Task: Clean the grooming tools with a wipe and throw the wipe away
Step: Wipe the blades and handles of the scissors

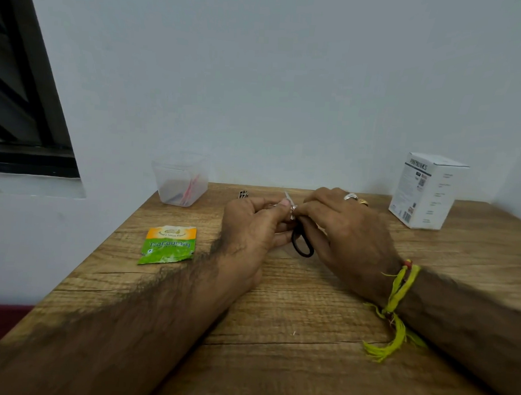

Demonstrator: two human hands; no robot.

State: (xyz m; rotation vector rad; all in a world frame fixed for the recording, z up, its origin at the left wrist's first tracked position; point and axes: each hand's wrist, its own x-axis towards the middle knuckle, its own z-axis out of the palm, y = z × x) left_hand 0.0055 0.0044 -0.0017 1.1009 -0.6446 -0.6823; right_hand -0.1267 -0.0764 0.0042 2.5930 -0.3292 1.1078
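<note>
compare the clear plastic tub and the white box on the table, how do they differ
The clear plastic tub is see-through and shows pink and dark items inside; the white box is opaque with printed text and a code. The tub stands at the table's far left, the box at the far right. The tub looks shorter than the box. Both stand upright near the wall, untouched by either hand.

Scissors [297, 225] mostly hidden by hands; box [426, 191] print unreadable.

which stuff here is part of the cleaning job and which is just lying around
In the job: small scissors held by left hand and right hand; green sachet.

Lying about: white box, clear plastic tub, small dark item behind the hands.
</note>
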